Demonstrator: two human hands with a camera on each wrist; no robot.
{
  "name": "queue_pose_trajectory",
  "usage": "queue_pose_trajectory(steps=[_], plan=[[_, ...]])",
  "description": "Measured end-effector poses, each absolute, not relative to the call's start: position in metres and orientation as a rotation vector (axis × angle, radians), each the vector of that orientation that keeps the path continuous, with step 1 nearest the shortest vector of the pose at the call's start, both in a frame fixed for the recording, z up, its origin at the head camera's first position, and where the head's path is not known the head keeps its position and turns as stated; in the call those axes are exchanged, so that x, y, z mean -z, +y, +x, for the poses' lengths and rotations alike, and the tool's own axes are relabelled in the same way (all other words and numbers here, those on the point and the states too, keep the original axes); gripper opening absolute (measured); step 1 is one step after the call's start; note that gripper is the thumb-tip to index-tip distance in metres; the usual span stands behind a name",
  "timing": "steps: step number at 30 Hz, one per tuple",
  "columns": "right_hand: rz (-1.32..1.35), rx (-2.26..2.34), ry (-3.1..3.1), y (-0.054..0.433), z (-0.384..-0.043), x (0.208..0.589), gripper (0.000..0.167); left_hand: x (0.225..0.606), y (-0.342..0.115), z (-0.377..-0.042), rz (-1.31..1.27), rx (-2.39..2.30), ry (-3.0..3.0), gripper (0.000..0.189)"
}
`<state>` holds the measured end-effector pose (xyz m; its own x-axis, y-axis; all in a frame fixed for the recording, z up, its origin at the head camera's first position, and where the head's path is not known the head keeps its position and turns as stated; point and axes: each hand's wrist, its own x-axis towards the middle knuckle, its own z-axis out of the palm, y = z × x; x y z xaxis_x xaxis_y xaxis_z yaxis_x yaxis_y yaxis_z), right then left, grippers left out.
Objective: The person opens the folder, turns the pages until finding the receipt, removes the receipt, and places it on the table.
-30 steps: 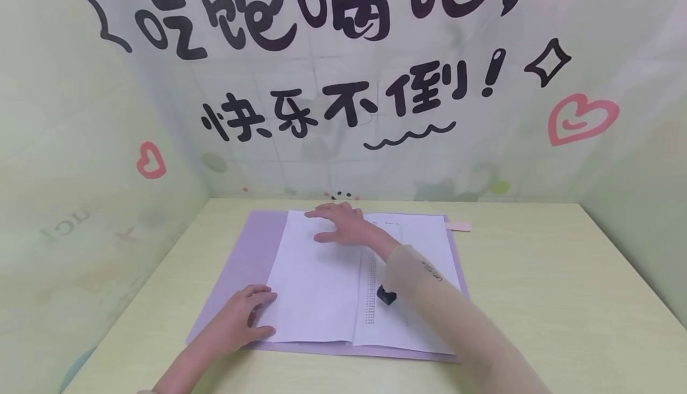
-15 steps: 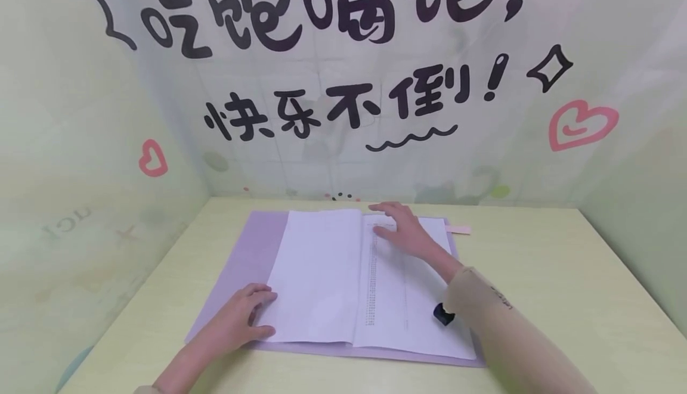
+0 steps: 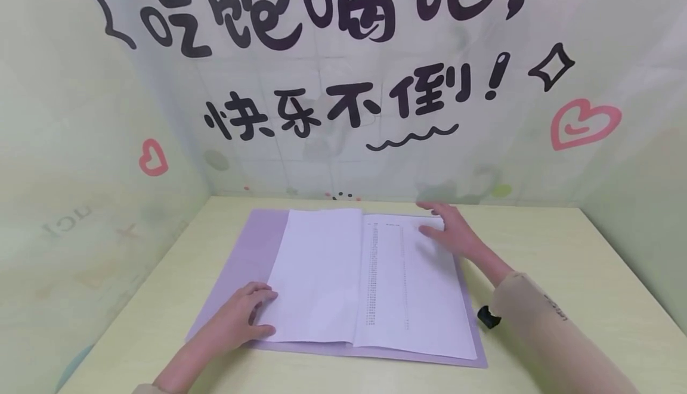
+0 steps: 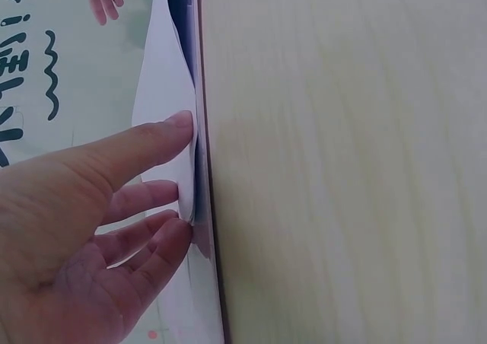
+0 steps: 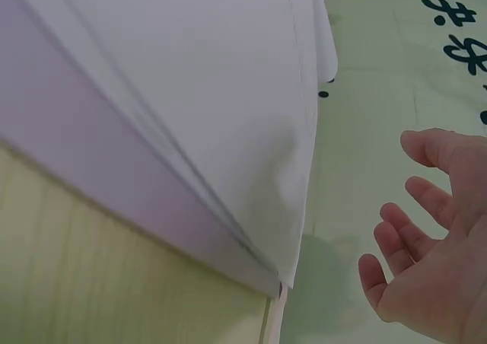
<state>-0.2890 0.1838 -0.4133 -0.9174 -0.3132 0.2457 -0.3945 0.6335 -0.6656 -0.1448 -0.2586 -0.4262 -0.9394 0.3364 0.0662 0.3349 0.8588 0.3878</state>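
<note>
A purple folder [image 3: 244, 251] lies spread on the table with white sheets in it. Its left page [image 3: 316, 275] looks blank, while the right page [image 3: 435, 298] bears columns of small print. My left hand [image 3: 236, 322] rests at the left page's outer edge, and in the left wrist view its thumb and fingertips touch the paper [image 4: 163, 78]. Over the far right corner of the right page my right hand [image 3: 458, 233] hovers, fingers spread and lightly bent, holding nothing. The right wrist view shows that hand apart from the sheets [image 5: 190, 78].
A pale wood table [image 3: 547, 275] extends right of the folder. Behind it stands a backdrop [image 3: 322, 167] with large black characters and pink hearts. Light side panels [image 3: 638, 215] flank the table. A small black object [image 3: 488, 316] sits under the right sleeve.
My right hand has moved rightward from above the left page, across the right page to its far right corner, uncovering the printed columns. My left hand has stayed in place.
</note>
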Motion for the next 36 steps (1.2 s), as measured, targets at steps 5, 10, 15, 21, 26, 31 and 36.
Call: queue_pose_trajectory(steps=[5,10,15,21,26,31,36], plan=[[0.578,-1.158,-2.777,0.205,-0.288,0.416,0.058,0.427,-0.259,-0.144,0.537,-0.635,3.020,0.062],[0.573,-1.149,-2.821,0.219,-0.287,0.417,0.065,0.427,-0.259,-0.143,0.532,-0.651,3.017,0.061],[0.644,-1.108,-2.849,0.231,-0.291,0.420,0.070,0.426,-0.259,-0.143,0.547,-0.643,3.026,0.060],[0.700,-1.009,-2.931,0.239,-0.298,0.427,0.074,0.426,-0.260,-0.145,0.558,-0.641,3.022,0.059],[0.713,-0.943,-2.972,0.241,-0.301,0.431,0.071,0.427,-0.261,-0.145,0.553,-0.637,3.022,0.060],[0.696,-0.897,-3.007,0.241,-0.303,0.432,0.070,0.429,-0.261,-0.146,0.553,-0.629,3.026,0.061],[0.639,-0.858,-3.068,0.242,-0.304,0.431,0.069,0.428,-0.261,-0.146,0.565,-0.639,3.026,0.060]])
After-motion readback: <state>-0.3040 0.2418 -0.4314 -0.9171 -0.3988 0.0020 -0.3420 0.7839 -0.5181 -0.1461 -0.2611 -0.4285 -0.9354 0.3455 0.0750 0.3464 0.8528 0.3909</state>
